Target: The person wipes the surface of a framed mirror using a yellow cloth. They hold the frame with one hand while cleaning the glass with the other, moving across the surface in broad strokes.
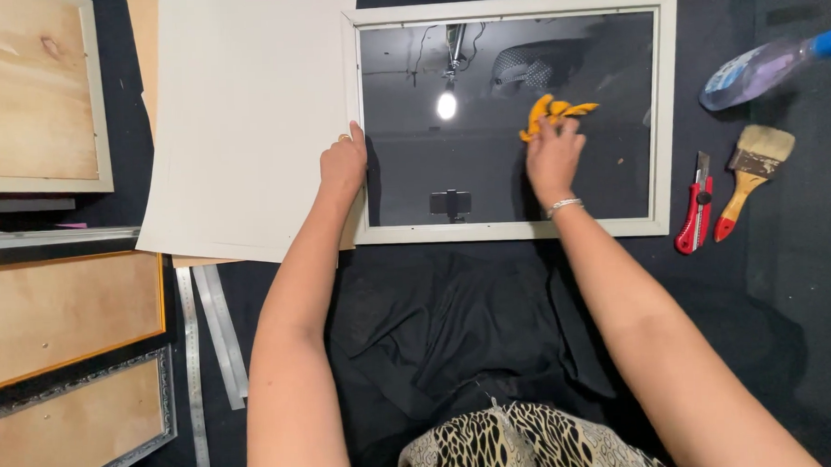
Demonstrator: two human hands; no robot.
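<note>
We pressed an orange cloth (555,112) against the glass (486,157) of a white frame (667,114) that lay flat on the black floor cloth (455,324). Our right hand (555,155) had its fingers closed on that cloth. Our left hand (343,164) gripped the frame's left edge, fingers curled together over it. A white board (246,120) lay just left. To the right sat 1 red knife (696,205), 1 brush (750,176) and 1 spray bottle (760,70). 2 metal rulers (207,342) lay lower left, beside wooden-backed frames (59,320).

Bare arms, silver bracelet (564,204), leopard-print garment (524,441)
</note>
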